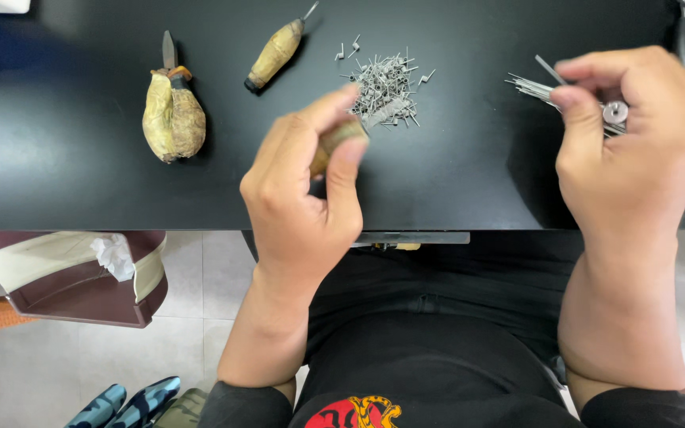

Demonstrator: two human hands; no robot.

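Looking down from the head camera, the view shows a black tabletop (81, 158) with both hands of the person above it. The left hand (307, 190) is clenched around a small tool with a wrapped tan handle (338, 139); the thumb and the forefinger press on it, and the picture is blurred there, so the tip of the tool cannot be told. Just beyond this hand lies a heap of small bent metal pins (382, 87), and a few single pins lie beside the heap. The right hand (636, 135) pinches a thin metal rod (549, 69) between thumb and forefinger, and it seems that a small round metal piece (615, 112) sits by the fingers. Under this hand a bundle of straight thin wires (529, 87) rests on the tabletop. To the far left lies a knife with a thick cloth-wrapped handle (172, 115), blade pointing away from the person. Near it, well apart from the hands, lies a slimmer wrapped awl (277, 51), tilted. Below the tabletop edge, on the floor at the left, stands a dark red bin (73, 293) with crumpled paper inside.
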